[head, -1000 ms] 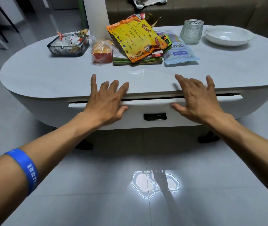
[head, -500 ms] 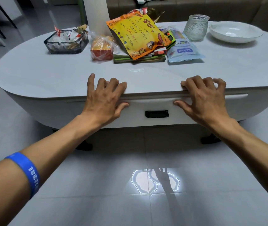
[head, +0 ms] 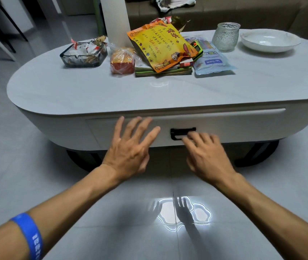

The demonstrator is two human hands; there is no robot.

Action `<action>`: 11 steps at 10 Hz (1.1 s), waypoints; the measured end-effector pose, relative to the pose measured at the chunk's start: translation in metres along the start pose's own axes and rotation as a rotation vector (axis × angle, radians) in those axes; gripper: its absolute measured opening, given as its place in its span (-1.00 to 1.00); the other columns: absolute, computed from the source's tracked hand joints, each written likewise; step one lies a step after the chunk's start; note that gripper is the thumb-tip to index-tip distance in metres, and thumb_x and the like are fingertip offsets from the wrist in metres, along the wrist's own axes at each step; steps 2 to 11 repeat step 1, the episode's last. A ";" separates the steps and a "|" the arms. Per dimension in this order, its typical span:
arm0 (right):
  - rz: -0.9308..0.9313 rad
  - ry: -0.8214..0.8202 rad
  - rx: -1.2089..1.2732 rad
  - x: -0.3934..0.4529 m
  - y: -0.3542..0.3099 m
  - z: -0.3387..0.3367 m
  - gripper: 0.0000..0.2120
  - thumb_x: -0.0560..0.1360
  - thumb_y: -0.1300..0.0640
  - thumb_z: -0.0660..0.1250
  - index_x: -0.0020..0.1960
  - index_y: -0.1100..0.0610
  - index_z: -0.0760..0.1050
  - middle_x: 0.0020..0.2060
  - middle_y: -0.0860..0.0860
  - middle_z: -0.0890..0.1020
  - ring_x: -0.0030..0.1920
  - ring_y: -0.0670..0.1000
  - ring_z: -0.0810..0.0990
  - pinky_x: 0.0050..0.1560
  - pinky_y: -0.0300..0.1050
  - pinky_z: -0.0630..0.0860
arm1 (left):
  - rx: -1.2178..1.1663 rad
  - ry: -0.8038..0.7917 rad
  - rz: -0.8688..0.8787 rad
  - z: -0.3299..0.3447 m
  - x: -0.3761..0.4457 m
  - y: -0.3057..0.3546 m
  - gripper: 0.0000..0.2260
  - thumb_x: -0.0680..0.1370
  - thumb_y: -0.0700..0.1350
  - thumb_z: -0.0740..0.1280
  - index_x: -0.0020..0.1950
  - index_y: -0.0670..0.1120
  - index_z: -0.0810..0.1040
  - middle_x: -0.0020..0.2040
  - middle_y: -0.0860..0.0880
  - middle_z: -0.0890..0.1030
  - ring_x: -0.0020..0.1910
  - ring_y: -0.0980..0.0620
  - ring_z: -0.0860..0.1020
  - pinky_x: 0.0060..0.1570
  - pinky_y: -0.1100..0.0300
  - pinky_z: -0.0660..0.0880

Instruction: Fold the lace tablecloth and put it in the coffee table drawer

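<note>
Your right hand [head: 208, 156], fingers loosely curled and holding nothing, sits at the drawer handle [head: 182, 133] at frame center; left hand [head: 130, 147] spread wide beside it.

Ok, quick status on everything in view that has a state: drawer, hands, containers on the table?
White coffee table drawer: shut, front flush.
Black drawer handle: right fingertips at it, not gripped.
Left hand: open, fingers spread, empty.
Right hand: open, empty.
Textured glass jar: upright, lidless.
White ceramic bowl: upright, empty.
Dark glass dish: full of wrappers.
Lace tablecloth: not visible.
</note>
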State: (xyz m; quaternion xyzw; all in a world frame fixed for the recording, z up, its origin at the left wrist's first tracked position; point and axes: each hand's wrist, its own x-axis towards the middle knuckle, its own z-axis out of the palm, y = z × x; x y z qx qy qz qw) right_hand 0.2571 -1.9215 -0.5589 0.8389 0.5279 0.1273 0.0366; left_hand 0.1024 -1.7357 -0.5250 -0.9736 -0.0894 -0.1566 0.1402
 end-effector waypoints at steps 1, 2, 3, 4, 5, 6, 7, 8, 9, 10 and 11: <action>0.015 -0.308 0.046 -0.002 -0.004 0.006 -0.81 0.43 0.02 0.28 0.00 0.06 0.51 0.01 0.05 0.62 0.01 0.13 0.56 0.07 0.01 0.38 | -0.033 -0.006 0.064 0.002 -0.006 0.001 -0.52 0.36 -0.09 0.31 0.28 -0.12 0.51 0.30 -0.22 0.51 0.22 -0.25 0.50 0.21 -0.16 0.45; 0.015 -0.308 0.046 -0.002 -0.004 0.006 -0.81 0.43 0.02 0.28 0.00 0.06 0.51 0.01 0.05 0.62 0.01 0.13 0.56 0.07 0.01 0.38 | -0.033 -0.006 0.064 0.002 -0.006 0.001 -0.52 0.36 -0.09 0.31 0.28 -0.12 0.51 0.30 -0.22 0.51 0.22 -0.25 0.50 0.21 -0.16 0.45; 0.015 -0.308 0.046 -0.002 -0.004 0.006 -0.81 0.43 0.02 0.28 0.00 0.06 0.51 0.01 0.05 0.62 0.01 0.13 0.56 0.07 0.01 0.38 | -0.033 -0.006 0.064 0.002 -0.006 0.001 -0.52 0.36 -0.09 0.31 0.28 -0.12 0.51 0.30 -0.22 0.51 0.22 -0.25 0.50 0.21 -0.16 0.45; 0.015 -0.308 0.046 -0.002 -0.004 0.006 -0.81 0.43 0.02 0.28 0.00 0.06 0.51 0.01 0.05 0.62 0.01 0.13 0.56 0.07 0.01 0.38 | -0.033 -0.006 0.064 0.002 -0.006 0.001 -0.52 0.36 -0.09 0.31 0.28 -0.12 0.51 0.30 -0.22 0.51 0.22 -0.25 0.50 0.21 -0.16 0.45; 0.015 -0.308 0.046 -0.002 -0.004 0.006 -0.81 0.43 0.02 0.28 0.00 0.06 0.51 0.01 0.05 0.62 0.01 0.13 0.56 0.07 0.01 0.38 | -0.033 -0.006 0.064 0.002 -0.006 0.001 -0.52 0.36 -0.09 0.31 0.28 -0.12 0.51 0.30 -0.22 0.51 0.22 -0.25 0.50 0.21 -0.16 0.45; 0.015 -0.308 0.046 -0.002 -0.004 0.006 -0.81 0.43 0.02 0.28 0.00 0.06 0.51 0.01 0.05 0.62 0.01 0.13 0.56 0.07 0.01 0.38 | -0.033 -0.006 0.064 0.002 -0.006 0.001 -0.52 0.36 -0.09 0.31 0.28 -0.12 0.51 0.30 -0.22 0.51 0.22 -0.25 0.50 0.21 -0.16 0.45; 0.015 -0.308 0.046 -0.002 -0.004 0.006 -0.81 0.43 0.02 0.28 0.00 0.06 0.51 0.01 0.05 0.62 0.01 0.13 0.56 0.07 0.01 0.38 | -0.033 -0.006 0.064 0.002 -0.006 0.001 -0.52 0.36 -0.09 0.31 0.28 -0.12 0.51 0.30 -0.22 0.51 0.22 -0.25 0.50 0.21 -0.16 0.45; 0.015 -0.308 0.046 -0.002 -0.004 0.006 -0.81 0.43 0.02 0.28 0.00 0.06 0.51 0.01 0.05 0.62 0.01 0.13 0.56 0.07 0.01 0.38 | -0.033 -0.006 0.064 0.002 -0.006 0.001 -0.52 0.36 -0.09 0.31 0.28 -0.12 0.51 0.30 -0.22 0.51 0.22 -0.25 0.50 0.21 -0.16 0.45; 0.015 -0.308 0.046 -0.002 -0.004 0.006 -0.81 0.43 0.02 0.28 0.00 0.06 0.51 0.01 0.05 0.62 0.01 0.13 0.56 0.07 0.01 0.38 | -0.033 -0.006 0.064 0.002 -0.006 0.001 -0.52 0.36 -0.09 0.31 0.28 -0.12 0.51 0.30 -0.22 0.51 0.22 -0.25 0.50 0.21 -0.16 0.45; 0.015 -0.308 0.046 -0.002 -0.004 0.006 -0.81 0.43 0.02 0.28 0.00 0.06 0.51 0.01 0.05 0.62 0.01 0.13 0.56 0.07 0.01 0.38 | -0.033 -0.006 0.064 0.002 -0.006 0.001 -0.52 0.36 -0.09 0.31 0.28 -0.12 0.51 0.30 -0.22 0.51 0.22 -0.25 0.50 0.21 -0.16 0.45; 0.015 -0.308 0.046 -0.002 -0.004 0.006 -0.81 0.43 0.02 0.28 0.00 0.06 0.51 0.01 0.05 0.62 0.01 0.13 0.56 0.07 0.01 0.38 | -0.033 -0.006 0.064 0.002 -0.006 0.001 -0.52 0.36 -0.09 0.31 0.28 -0.12 0.51 0.30 -0.22 0.51 0.22 -0.25 0.50 0.21 -0.16 0.45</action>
